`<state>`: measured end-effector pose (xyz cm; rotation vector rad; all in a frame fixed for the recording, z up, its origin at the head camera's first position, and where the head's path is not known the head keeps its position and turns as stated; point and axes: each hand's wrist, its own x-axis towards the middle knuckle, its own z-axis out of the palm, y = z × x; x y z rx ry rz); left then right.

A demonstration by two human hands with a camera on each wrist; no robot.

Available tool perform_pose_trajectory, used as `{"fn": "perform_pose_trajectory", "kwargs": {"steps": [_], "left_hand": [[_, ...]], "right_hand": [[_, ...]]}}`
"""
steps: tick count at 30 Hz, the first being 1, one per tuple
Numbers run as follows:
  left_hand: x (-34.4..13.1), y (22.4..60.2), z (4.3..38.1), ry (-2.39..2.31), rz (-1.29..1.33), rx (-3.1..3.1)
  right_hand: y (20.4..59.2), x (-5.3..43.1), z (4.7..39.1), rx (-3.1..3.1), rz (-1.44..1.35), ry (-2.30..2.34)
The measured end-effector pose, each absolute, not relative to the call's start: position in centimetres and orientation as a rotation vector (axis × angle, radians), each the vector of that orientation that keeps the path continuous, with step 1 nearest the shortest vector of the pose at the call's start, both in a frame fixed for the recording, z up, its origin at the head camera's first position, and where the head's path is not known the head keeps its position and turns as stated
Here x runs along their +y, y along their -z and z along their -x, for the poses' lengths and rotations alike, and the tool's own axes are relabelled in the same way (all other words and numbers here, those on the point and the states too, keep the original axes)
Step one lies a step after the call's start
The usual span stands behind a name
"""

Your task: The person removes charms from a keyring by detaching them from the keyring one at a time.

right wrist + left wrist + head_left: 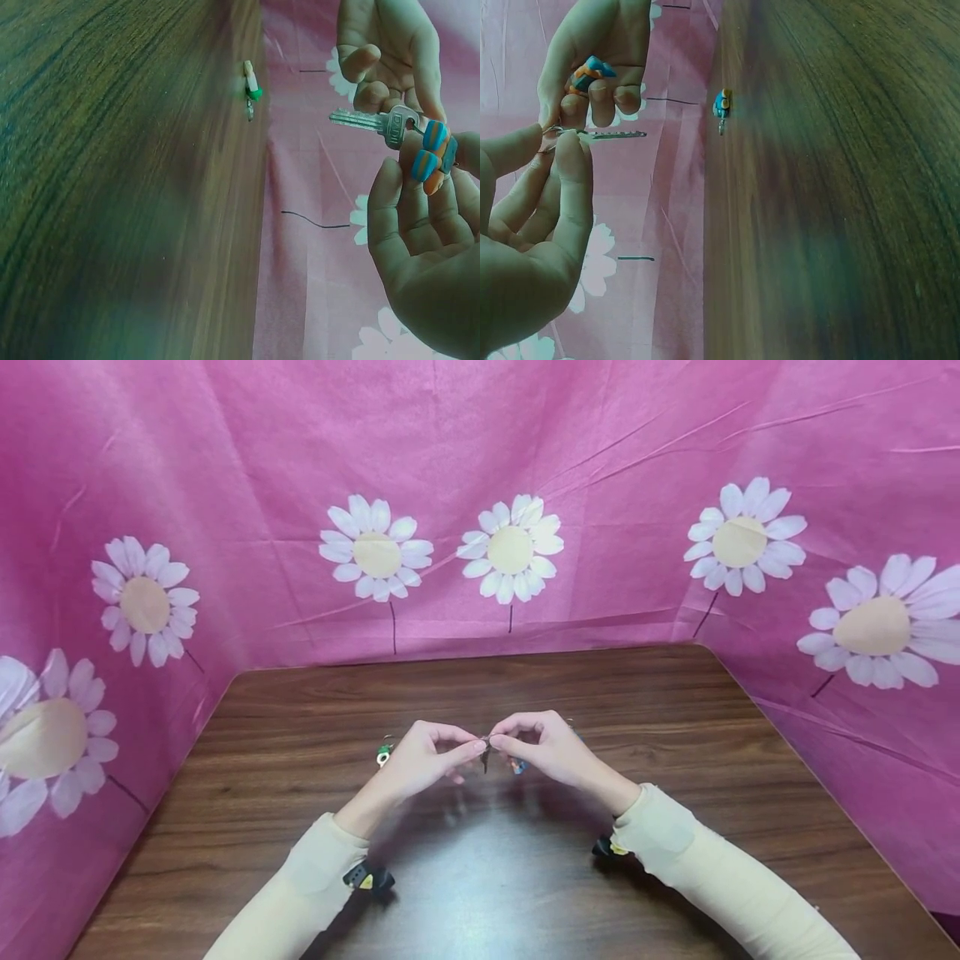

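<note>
A silver key on a thin metal key ring is held up over the table between the fingertips of both hands. My left hand pinches the ring beside the key's head with thumb and forefinger. From the other side my right hand pinches the same ring, its fingertips close to the left ones. A small blue and orange charm hangs by the right palm; in the left wrist view, the charm overlaps the right fingers. The key's blade points down in the head view.
On the wooden table, a green and white charm with a metal ring lies beyond the left hand. A blue and yellow charm lies on the right-hand side. A pink cloth with daisies stands around the table's back and sides.
</note>
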<state>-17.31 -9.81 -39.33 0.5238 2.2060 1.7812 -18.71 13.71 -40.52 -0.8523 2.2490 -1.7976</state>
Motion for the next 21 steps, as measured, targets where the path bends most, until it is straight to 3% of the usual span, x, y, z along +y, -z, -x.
{"fn": "perform_pose_trajectory", "kwargs": {"steps": [21], "left_hand": [[-9.5, 39.45, 17.06, -2.054, -0.521, 1.947]], "right_hand": [[41.12, 13.2, 18.5, 2.439, 0.932, 1.798]]}}
